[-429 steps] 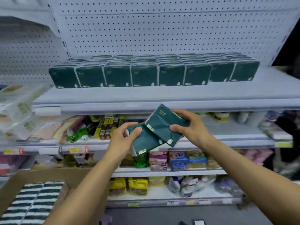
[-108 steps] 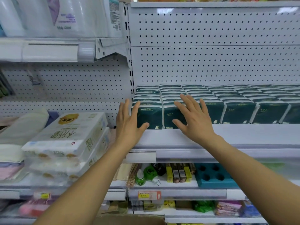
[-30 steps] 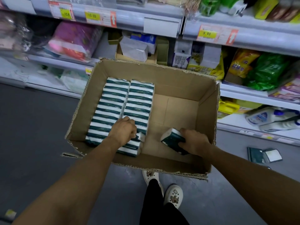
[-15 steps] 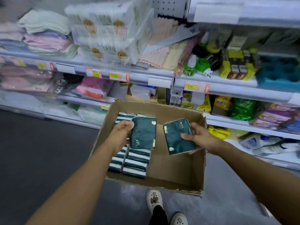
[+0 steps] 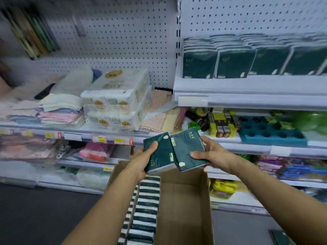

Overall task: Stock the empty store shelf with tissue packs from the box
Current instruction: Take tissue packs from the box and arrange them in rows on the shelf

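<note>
Head view: one dark green tissue pack [image 5: 160, 154] is being gripped by the left hand [image 5: 141, 162], a second pack [image 5: 187, 149] by the right hand [image 5: 215, 154], edges touching, above the cardboard box [image 5: 185, 200]; the shelf [image 5: 247, 89] is being filled with packs.

1. Left hand [image 5: 141, 161]: grip curled round a tissue pack [image 5: 159, 154], thumb on its face, forearm reaching toward 1 o'clock.
2. Right hand [image 5: 212, 154]: grip pinching a second pack [image 5: 187, 149], forearm reaching toward 10 o'clock.
</note>
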Motion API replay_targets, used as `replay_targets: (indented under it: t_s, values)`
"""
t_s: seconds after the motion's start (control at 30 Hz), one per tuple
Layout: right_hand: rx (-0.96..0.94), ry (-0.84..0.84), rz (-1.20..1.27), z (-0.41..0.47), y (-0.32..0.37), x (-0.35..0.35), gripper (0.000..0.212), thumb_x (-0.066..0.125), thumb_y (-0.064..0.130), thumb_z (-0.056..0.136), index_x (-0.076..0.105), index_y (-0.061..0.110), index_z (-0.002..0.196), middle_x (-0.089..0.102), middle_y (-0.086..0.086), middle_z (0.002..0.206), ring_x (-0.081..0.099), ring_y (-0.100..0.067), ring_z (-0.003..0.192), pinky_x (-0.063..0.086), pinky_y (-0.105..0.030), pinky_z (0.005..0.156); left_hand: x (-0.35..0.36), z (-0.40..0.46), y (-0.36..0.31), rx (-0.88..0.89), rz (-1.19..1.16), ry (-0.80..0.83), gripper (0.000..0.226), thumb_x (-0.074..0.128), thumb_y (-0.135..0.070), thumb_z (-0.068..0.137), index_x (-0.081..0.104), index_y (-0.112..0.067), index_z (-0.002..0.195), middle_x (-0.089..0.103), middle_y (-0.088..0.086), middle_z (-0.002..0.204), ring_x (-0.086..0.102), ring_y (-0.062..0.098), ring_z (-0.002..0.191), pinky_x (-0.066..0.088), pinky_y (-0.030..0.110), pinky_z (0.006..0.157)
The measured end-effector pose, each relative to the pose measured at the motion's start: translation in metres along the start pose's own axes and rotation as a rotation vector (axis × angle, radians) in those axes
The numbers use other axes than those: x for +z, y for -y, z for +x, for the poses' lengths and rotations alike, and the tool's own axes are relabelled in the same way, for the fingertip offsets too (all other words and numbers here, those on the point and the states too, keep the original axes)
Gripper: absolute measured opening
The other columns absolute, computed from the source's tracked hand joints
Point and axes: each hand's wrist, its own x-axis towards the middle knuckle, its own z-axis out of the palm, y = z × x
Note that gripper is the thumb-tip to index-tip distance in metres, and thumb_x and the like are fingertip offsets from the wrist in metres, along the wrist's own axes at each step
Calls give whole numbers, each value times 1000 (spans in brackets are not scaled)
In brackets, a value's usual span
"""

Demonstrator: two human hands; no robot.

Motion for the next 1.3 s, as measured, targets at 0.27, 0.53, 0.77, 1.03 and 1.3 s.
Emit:
replay_targets:
  t_s: [0.27,0.53,0.77,1.03,1.3]
  values:
    - [-256,-147,-287,-25,88,-45,46,69,21,89,50,32,130,70,5,110,69,-24,97,57,-49,75,61,5,-78,221,49,131,37,68,-32,89,60,-14,120,74,9,108,73,25,93,61,36,72]
    - [-514,-459,-353,-37,181,-130,36,75,17,83,53,15,111,73,-4,98,71,-23,88,58,-39,71,128,3,-137,397,252,283,53,75,-41,76,56,-18,120,73,6,111,72,22,94,59,37,76]
    - [-545,-438,-823,-24,212,-216,38,79,18,80,60,21,113,65,0,115,60,-16,109,49,-33,95,168,10,-165,455,279,304,63,80,-41,70,56,-14,121,73,6,111,73,24,95,59,38,77]
    - [-393,-647,-1350,-8,181,-273,64,72,43,83,46,27,139,53,1,132,48,-23,123,45,-45,95,218,23,-170,483,322,315,57,80,-42,68,61,-17,116,72,4,112,72,21,96,59,35,76]
    - [-718,-847,-1559,14,147,-278,80,85,44,65,53,18,134,59,-4,122,56,-30,112,45,-44,87,240,30,-168,503,317,306,49,78,-38,74,61,-18,115,73,3,109,73,21,93,59,34,71]
